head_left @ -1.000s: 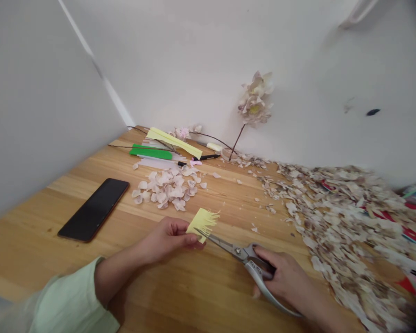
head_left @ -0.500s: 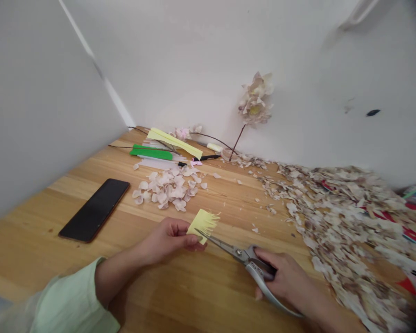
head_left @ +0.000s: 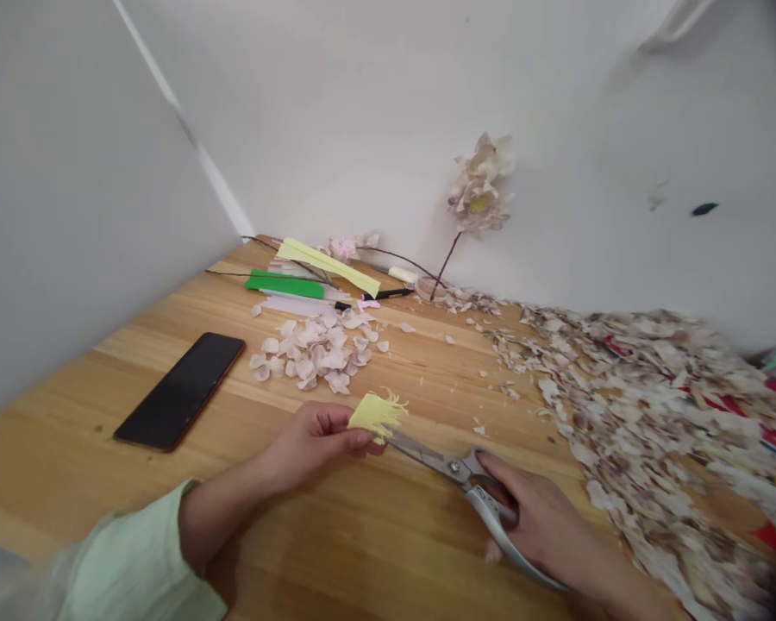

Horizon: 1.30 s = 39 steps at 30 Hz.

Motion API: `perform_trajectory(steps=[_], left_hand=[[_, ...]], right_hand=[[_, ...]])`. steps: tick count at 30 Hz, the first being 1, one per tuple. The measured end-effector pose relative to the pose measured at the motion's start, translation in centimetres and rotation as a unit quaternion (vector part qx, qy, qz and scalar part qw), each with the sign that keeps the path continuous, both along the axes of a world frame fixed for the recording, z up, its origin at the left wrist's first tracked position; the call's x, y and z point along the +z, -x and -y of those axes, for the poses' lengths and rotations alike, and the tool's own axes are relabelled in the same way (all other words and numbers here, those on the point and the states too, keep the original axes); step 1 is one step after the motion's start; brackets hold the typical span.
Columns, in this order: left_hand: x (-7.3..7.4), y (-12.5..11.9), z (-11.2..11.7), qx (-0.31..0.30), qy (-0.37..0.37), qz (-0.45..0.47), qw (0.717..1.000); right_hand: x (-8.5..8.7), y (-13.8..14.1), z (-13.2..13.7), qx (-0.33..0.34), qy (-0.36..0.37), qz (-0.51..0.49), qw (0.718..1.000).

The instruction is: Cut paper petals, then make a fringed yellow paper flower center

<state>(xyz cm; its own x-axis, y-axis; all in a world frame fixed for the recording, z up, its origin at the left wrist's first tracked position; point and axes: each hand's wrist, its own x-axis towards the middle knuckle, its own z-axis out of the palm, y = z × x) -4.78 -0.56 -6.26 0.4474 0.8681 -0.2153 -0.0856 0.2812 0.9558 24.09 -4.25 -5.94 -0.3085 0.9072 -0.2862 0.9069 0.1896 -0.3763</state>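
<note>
Wooden counter (head_left: 336,543) | your left hand (head_left: 316,438) pinched fringed yellow paper (head_left: 367,413) | your right hand (head_left: 547,517), curled, gripped scissors (head_left: 453,467) | step: apparently fringing | another snip likely called for steady paper

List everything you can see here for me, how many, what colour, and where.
Fringed paper: one, yellow, in left hand
Scissors: one pair, grey, in right hand
Phone: one, black, table's left side
Small petal pile: one, pale pink, right of phone
Large petal spread: one, cream-brown, right side
Green strip: one, green, table's back
Yellow strip: one, yellow, behind green strip
Pen: at least one, black, right of green strip
Upright flower: one, cream, before wall
Table: one, wood-brown, beneath
Sleeve: one, pale green, left arm
Hands: two, bare, near centre and lower right
</note>
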Motion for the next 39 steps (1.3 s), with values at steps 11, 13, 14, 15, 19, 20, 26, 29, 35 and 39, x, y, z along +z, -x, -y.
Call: perform_trajectory(steps=[11, 13, 14, 15, 19, 20, 26, 29, 35, 39], left_hand=[[0.0, -0.3, 0.2, -0.013, 0.007, -0.013, 1.0], [-0.1, -0.3, 0.2, -0.013, 0.01, -0.014, 1.0], [-0.1, -0.3, 0.2, -0.014, 0.012, -0.014, 1.0], [-0.2, -0.3, 0.2, -0.015, 0.014, -0.013, 1.0], [-0.4, -0.1, 0.2, -0.025, 0.011, -0.015, 1.0], [-0.3, -0.1, 0.2, -0.026, 0.008, -0.019, 0.999], [-0.1, 0.0, 0.3, -0.033, 0.017, -0.021, 0.999], [-0.3, 0.0, 0.2, -0.038, 0.027, -0.015, 0.999], [-0.3, 0.0, 0.1, -0.045, 0.039, -0.007, 0.998], [-0.2, 0.0, 0.1, -0.049, 0.042, 0.0, 0.998]], right_hand=[[0.2, 1.0, 0.2, -0.003, 0.017, -0.025, 1.0], [0.1, 1.1, 0.2, 0.002, 0.012, -0.027, 1.0], [0.0, 1.1, 0.1, 0.003, 0.01, -0.026, 1.0], [-0.1, 1.0, 0.1, 0.003, 0.006, -0.024, 1.0], [-0.6, 0.6, 0.2, 0.005, 0.001, -0.023, 1.0], [-0.7, 0.5, 0.2, 0.007, 0.003, -0.026, 1.0], [-0.6, 0.3, 0.2, 0.006, 0.024, -0.028, 0.999], [-0.4, 0.4, 0.1, -0.004, 0.024, -0.034, 0.999], [-0.4, 0.5, 0.2, -0.023, 0.032, -0.053, 0.998], [-0.5, 0.4, 0.3, -0.027, 0.032, -0.059, 0.997]])
